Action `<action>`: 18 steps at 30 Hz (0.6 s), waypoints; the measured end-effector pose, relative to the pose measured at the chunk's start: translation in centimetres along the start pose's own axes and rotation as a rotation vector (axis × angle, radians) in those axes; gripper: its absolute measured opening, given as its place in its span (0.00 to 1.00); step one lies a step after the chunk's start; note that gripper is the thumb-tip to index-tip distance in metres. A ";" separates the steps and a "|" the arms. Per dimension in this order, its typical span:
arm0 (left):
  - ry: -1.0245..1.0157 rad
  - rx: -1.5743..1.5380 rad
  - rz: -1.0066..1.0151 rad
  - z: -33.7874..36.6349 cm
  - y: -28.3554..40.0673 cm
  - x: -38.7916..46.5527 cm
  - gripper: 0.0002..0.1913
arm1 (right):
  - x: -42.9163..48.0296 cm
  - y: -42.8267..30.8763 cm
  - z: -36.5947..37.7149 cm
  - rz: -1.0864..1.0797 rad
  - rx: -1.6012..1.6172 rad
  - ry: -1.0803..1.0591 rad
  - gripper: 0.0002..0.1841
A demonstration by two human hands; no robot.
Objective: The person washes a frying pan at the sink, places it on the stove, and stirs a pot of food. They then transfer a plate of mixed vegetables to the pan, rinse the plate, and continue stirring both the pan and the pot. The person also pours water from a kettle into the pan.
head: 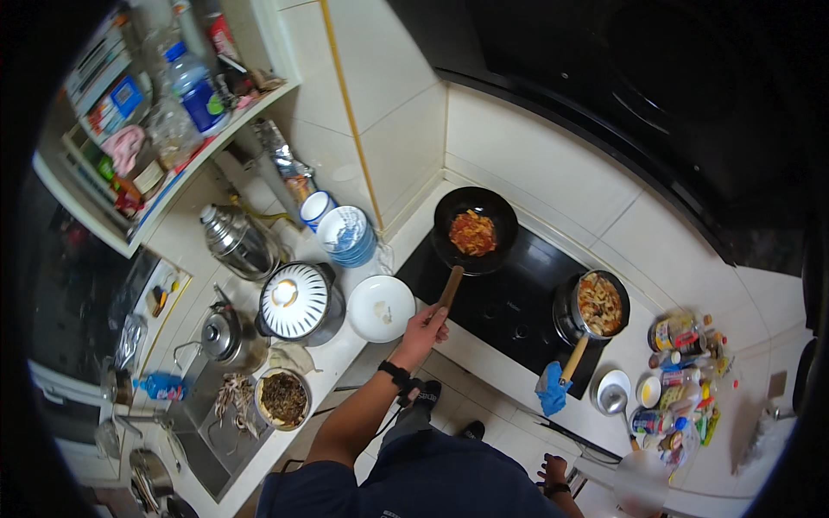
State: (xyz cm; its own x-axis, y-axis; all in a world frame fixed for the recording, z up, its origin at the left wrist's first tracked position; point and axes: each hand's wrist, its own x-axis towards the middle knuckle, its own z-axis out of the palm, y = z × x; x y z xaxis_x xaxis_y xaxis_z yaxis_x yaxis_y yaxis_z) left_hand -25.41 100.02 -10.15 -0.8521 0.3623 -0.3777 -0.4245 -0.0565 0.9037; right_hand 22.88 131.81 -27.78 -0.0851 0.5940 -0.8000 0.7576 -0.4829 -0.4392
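Observation:
My left hand (427, 331) is closed around the wooden handle of a black wok (504, 259), which sits over the far left part of the black cooktop (511, 311) with red and yellow food (473, 233) in it. My right hand (552, 471) hangs low beside the counter, its fingers apart and holding nothing. On the cooktop's right part stands a smaller pan (625, 304) of sliced food in reddish sauce, a blue cloth (552, 388) at the end of its light wooden handle. Just left of my left hand is a white plate (382, 291) with a small residue on it.
Left stand a lidded pot (333, 317), stacked blue-white bowls (359, 252), a kettle (249, 349), a steel flask (236, 243) and a bowl of dark food (258, 405) by the sink (201, 447). Right are a ladle (612, 399) in a bowl and several bottles (651, 421). A range hood (583, 129) overhangs.

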 end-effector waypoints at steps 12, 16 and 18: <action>0.275 -0.068 -0.026 -4.4 -3.8 -7.5 0.22 | 4.8 -1.0 -1.4 0.016 -0.224 -0.123 0.12; 0.425 -0.020 -0.109 -8.8 -7.0 -11.2 0.18 | 4.7 -0.2 -1.0 -0.020 -0.442 -0.530 0.21; 0.507 -0.018 -0.152 -10.3 -8.5 -11.5 0.16 | 5.2 -0.1 0.0 0.250 -0.278 -0.461 0.18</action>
State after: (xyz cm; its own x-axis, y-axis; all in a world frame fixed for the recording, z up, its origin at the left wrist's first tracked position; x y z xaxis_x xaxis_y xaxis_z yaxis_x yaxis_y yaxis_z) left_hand -15.14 86.81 -15.60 -0.8199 -0.1274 -0.5581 -0.5559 -0.0557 0.8294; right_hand 22.32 134.90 -31.87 -0.1071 0.1130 -0.9878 0.9268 -0.3485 -0.1403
